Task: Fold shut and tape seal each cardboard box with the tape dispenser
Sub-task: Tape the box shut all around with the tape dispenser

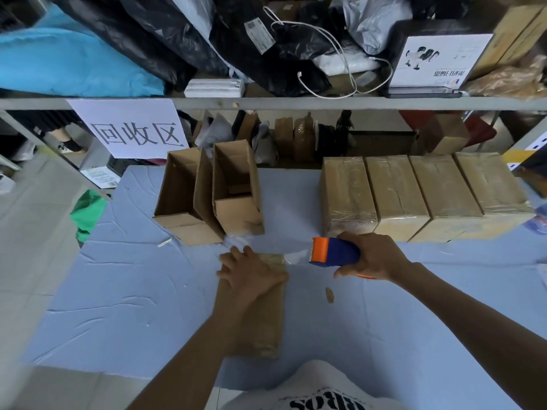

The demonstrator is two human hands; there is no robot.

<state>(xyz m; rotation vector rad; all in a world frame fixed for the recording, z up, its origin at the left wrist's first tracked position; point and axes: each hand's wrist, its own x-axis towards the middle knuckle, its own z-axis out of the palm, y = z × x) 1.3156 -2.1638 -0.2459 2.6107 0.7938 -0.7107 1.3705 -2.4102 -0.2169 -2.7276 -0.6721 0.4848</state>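
A closed brown box (268, 315) lies lengthwise on the tabletop (133, 291), with the blue-and-orange tape dispenser (336, 251) just right of its far end (clear tape (296, 257) stretched between). Two open boxes (236, 211) stand behind-left, four taped boxes (393, 187) behind-right.

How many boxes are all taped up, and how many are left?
Four taped boxes sit in a row on the right. The left hand presses down a fifth box while the right hand holds the tape dispenser beside it. Two open boxes at the back wait.
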